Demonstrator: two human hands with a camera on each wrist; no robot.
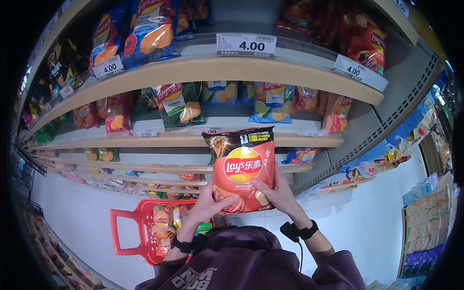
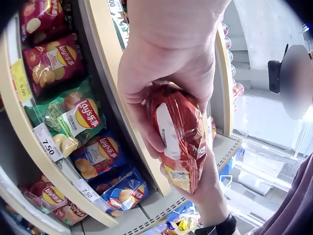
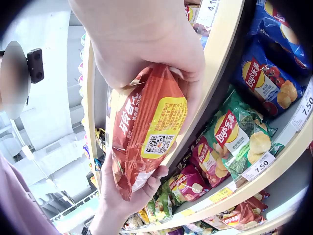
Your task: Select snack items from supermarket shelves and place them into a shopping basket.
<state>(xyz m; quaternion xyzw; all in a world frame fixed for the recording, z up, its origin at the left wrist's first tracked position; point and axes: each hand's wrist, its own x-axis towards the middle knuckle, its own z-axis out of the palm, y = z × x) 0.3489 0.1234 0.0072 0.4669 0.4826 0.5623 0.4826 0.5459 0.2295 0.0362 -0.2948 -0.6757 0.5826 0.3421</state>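
Observation:
A red bag of Lay's potato chips [image 1: 244,169] with a black top band is held upright in front of the body, its printed front facing up to the head camera. My left hand [image 1: 212,202] grips its lower left side, thumb across the front. On the opposite side my right hand [image 1: 276,192] grips it the same way, thumb on the lower front. The left wrist view shows the bag's side [image 2: 178,137] between both hands, with a white label strip. In the right wrist view a yellow panel with a square code [image 3: 164,127] shows on the bag's back.
Ahead, shelves [image 1: 232,70] carry several chip bags behind price tags [image 1: 246,45]. A red shopping basket [image 1: 126,215] with packaged snacks stands at lower left on the white tiled floor [image 1: 333,217]. Another display [image 1: 427,217] of packages is at right.

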